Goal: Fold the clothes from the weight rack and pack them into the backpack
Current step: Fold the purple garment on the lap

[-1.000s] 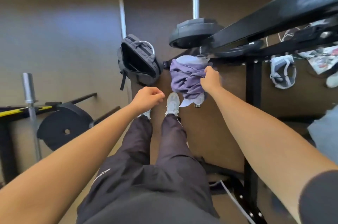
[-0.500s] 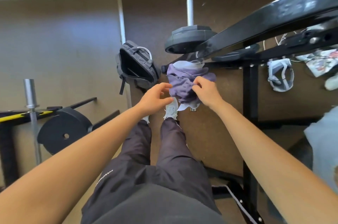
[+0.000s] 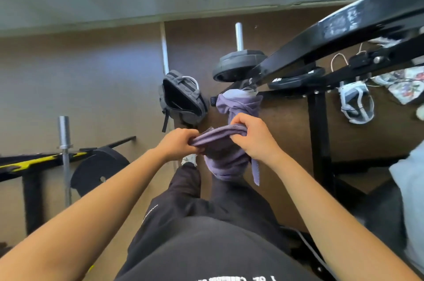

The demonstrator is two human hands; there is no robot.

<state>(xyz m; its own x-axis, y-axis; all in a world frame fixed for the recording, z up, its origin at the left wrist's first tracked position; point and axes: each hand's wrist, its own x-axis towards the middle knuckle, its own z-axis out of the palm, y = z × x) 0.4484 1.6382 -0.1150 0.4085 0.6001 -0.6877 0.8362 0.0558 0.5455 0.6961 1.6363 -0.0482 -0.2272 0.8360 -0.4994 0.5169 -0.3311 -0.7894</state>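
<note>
Soft daylight, glare on the rack bar (image 3: 344, 21) (edges bent, slightly blurred).

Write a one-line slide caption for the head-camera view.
Both hands, left and right, grip a purple garment hanging from the weight rack, beside an open grey backpack.

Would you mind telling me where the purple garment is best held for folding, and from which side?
Probably along the purple garment's banded top edge, from above at both ends. The left hand and right hand pinch it there now, so the rest hangs straight; its far end seems still draped on the weight rack.
</note>
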